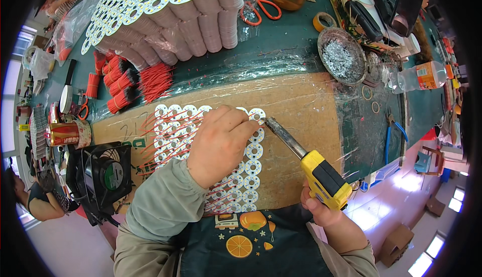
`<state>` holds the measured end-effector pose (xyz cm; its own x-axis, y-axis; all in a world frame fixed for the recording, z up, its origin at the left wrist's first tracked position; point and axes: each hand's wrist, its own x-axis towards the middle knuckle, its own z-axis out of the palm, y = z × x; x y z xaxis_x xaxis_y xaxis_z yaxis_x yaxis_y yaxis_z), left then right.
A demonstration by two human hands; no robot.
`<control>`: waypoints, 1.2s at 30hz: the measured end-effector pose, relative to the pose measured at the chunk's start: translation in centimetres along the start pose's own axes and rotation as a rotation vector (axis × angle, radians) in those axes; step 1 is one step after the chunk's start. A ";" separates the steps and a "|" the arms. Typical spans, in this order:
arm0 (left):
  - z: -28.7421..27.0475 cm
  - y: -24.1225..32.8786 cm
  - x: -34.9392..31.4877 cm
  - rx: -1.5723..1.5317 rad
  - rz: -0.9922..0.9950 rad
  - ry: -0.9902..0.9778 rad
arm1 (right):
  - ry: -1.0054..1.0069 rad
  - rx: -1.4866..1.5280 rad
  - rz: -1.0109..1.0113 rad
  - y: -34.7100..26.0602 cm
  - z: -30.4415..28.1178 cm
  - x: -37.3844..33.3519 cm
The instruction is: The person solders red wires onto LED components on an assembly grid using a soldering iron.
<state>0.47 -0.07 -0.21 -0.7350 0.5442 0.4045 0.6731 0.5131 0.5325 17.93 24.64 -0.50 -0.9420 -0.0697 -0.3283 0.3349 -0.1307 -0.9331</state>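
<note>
Round white boards point(254, 145): laid edge to edge in rows on the cardboard, in front of the person; part of the grid lies hidden under the left arm.
Left hand point(221, 144): over the boards, fingers bent together at the top right corner; cannot tell whether anything is pinched between them.
Right hand point(320, 210): wrapped around the handle of the yellow-and-black soldering tool point(325, 180).
Tool's tip: just beside the left fingertips, at the top right board.
Red wires point(173, 144): lying across the left part of the grid.
Cardboard point(301, 101): under the boards, on the green table point(296, 31).
Left of the grid: a black fan point(106, 174).
Beyond the cardboard: red wire bundles point(119, 84), tall board stacks point(201, 28).
Far right: a bowl point(357, 68) of silvery bits, blue-handled pliers point(388, 144).
</note>
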 end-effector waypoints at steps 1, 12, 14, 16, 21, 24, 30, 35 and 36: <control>0.0 0.0 0.0 0.004 0.003 0.003 | -0.003 -0.016 -0.001 0.1 -0.1 0.0; 0.1 0.0 0.0 0.012 0.000 -0.001 | -0.028 0.113 -0.068 -0.8 0.4 0.2; 0.1 -0.1 0.0 0.012 0.002 -0.003 | -0.030 0.123 -0.068 -1.0 0.5 0.3; 0.1 0.0 0.1 0.012 0.005 -0.006 | -0.034 0.141 -0.079 -1.0 0.6 0.3; -0.7 0.6 0.3 0.027 -0.004 0.015 | -0.026 0.110 -0.104 -0.6 0.4 -0.2; -1.6 1.3 -0.3 0.058 -0.030 -0.035 | -0.071 0.020 -0.093 -0.3 -0.2 -0.8; -1.4 1.4 -1.1 0.054 -0.036 -0.052 | -0.042 0.009 -0.046 0.6 0.0 -1.7; -1.1 1.0 -1.3 0.044 -0.025 -0.042 | -0.046 -0.028 -0.095 1.1 0.1 -1.6; -1.1 1.0 -1.3 0.038 -0.021 -0.045 | -0.025 0.006 -0.049 1.1 0.1 -1.7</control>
<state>2.03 -0.97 0.61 -0.7448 0.5624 0.3591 0.6611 0.5489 0.5115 19.92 24.54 -0.98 -0.9564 -0.0877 -0.2786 0.2887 -0.1401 -0.9471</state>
